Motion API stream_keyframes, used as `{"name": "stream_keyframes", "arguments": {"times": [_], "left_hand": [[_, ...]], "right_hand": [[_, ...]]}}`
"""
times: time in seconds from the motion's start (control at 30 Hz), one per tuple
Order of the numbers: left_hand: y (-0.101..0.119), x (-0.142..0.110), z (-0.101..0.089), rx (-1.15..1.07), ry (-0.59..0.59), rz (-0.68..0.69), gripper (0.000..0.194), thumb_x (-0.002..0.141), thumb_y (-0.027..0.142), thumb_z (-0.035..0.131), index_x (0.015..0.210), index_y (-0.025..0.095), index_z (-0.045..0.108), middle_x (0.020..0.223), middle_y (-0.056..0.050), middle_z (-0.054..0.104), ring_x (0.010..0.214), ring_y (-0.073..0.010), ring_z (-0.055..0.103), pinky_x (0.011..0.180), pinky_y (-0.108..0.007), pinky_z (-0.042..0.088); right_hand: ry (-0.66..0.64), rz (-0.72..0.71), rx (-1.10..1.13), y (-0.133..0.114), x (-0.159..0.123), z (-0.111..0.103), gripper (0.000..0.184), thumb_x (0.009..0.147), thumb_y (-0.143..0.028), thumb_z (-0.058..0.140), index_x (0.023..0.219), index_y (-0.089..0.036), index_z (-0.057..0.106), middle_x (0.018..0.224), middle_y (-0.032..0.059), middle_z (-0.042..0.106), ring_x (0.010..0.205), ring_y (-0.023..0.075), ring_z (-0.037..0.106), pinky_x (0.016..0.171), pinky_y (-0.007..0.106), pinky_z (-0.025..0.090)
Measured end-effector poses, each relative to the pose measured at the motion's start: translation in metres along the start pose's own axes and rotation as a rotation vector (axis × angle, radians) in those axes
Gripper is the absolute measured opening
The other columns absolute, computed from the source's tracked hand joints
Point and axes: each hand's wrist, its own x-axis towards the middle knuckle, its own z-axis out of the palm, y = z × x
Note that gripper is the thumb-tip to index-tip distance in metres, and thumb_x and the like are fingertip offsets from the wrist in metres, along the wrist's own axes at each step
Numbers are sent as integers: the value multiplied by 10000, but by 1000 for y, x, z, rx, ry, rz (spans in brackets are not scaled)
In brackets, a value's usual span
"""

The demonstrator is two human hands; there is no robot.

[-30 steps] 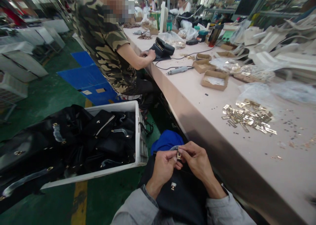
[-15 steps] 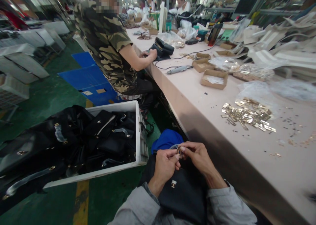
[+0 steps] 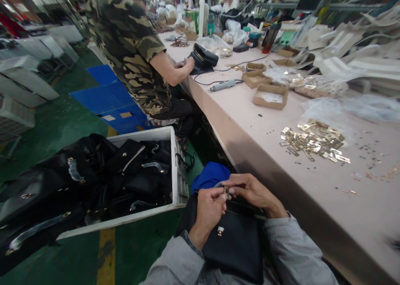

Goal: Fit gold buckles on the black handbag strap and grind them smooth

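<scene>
Between my two hands a small gold metal plate (image 3: 226, 189) with a rectangular opening is pinched. My left hand (image 3: 208, 212) holds its left and lower side with closed fingertips. My right hand (image 3: 254, 193) grips it from the right, index finger at the top and thumb lower down. Below lies a black handbag (image 3: 237, 243) on my lap, with a gold clasp (image 3: 220, 231) on its front that has a white scrap at its top. My fingers partly hide the plate and the bag's upper edge.
A white crate (image 3: 175, 168) full of black bags (image 3: 103, 181) stands left. On the table (image 3: 237, 139) are a pile of gold plates (image 3: 315, 141), small cardboard boxes (image 3: 270, 96) and a corded electric screwdriver (image 3: 221, 86). A co-worker in a camouflage shirt (image 3: 125, 47) works ahead.
My right hand's fingers have shifted on the gold plate, the thumb now lower and the index finger across the top. My left hand keeps nearly the same pinch. The view has shifted slightly.
</scene>
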Motion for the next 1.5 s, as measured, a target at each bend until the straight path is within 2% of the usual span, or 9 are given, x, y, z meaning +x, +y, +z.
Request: {"name": "stream_keyframes", "arguments": {"times": [0.23, 0.47, 0.6, 0.7, 0.9, 1.1, 1.23, 1.5], "left_hand": [[-9, 3, 5, -81, 53, -15, 206, 821, 216, 658, 870, 97, 819, 512, -7, 621, 415, -93, 510, 436, -199, 415], [-8, 2, 7, -87, 71, -44, 240, 799, 201, 667, 938, 90, 829, 514, -22, 645, 416, -105, 539, 440, -207, 444], [-7, 1, 7, -60, 60, -22, 223, 804, 202, 656, 881, 86, 831, 498, -18, 627, 407, -98, 525, 432, -199, 420], [-8, 2, 7, -48, 66, -7, 239, 823, 223, 663, 917, 85, 833, 506, -15, 627, 413, -96, 525, 438, -199, 417], [-7, 1, 6, -87, 69, 12, 292, 802, 172, 649, 1016, 87, 829, 549, -20, 664, 452, -107, 564, 482, -210, 460], [-4, -1, 4, -111, 46, 13, 313, 764, 141, 642, 1009, 94, 831, 571, -28, 685, 472, -117, 592, 492, -213, 472], [-2, -1, 3, -107, 49, 6, 257, 802, 215, 678, 965, 92, 834, 562, -40, 694, 464, -121, 603, 498, -216, 477], [-13, 2, 8, -152, 112, -21, 223, 760, 244, 750, 896, 72, 797, 544, -41, 689, 407, -115, 576, 428, -210, 463]], "right_hand": [[100, -99, -317, -16, -3, 12, 256, 1034, -306, 555, 1023, -200, 787, 872, 53, 666, 800, 174, 614, 761, 294, 460], [121, -117, -386, -13, -7, 17, 270, 1037, -293, 524, 1051, -201, 777, 852, 57, 644, 778, 172, 596, 731, 292, 444], [126, -101, -311, -16, -6, 17, 249, 1026, -304, 562, 975, -193, 779, 853, 51, 654, 794, 172, 616, 752, 290, 460], [132, -72, -189, -18, -2, 15, 265, 1010, -337, 604, 910, -182, 794, 838, 50, 668, 783, 172, 630, 754, 291, 486], [257, -70, -78, -9, 4, 19, 236, 948, -375, 695, 962, -177, 823, 861, 66, 698, 792, 182, 655, 748, 307, 524], [265, -87, -37, -4, 2, 22, 223, 931, -371, 715, 975, -184, 829, 875, 69, 702, 792, 179, 657, 737, 304, 530], [284, -80, -23, -4, 1, 24, 249, 926, -404, 720, 965, -183, 830, 878, 76, 706, 781, 182, 656, 722, 307, 538], [269, -113, -20, -3, -2, 23, 221, 928, -370, 716, 967, -184, 829, 882, 74, 713, 809, 186, 664, 762, 315, 530]]}}
